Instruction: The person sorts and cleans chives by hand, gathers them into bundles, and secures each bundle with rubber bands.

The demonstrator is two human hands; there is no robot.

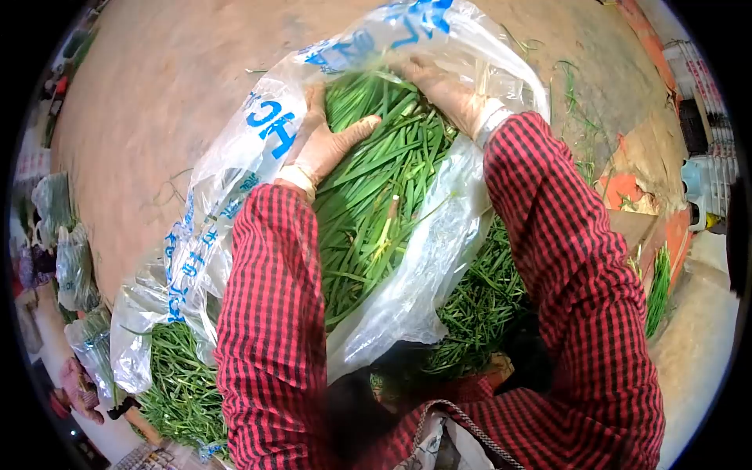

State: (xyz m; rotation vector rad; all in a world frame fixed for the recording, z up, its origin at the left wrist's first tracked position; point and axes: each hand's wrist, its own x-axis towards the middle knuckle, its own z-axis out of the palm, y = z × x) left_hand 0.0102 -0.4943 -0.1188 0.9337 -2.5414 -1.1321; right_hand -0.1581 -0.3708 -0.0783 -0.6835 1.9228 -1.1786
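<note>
Long green leafy stalks fill an open clear plastic bag with blue lettering. My left hand lies against the left side of the stalks inside the bag's mouth, fingers apart, thumb stretched over the leaves. On the far right side of the bundle, my right hand reaches in under the bag's upper rim; its fingertips are partly hidden by plastic and leaves. Both hands wear thin pale gloves. The bag's near edge folds down toward my lap.
More loose green stalks lie beneath the bag at the right, and another heap at the lower left. Filled plastic bags line the far left. A light blue container stands at the right. Scattered leaves lie on the brown floor.
</note>
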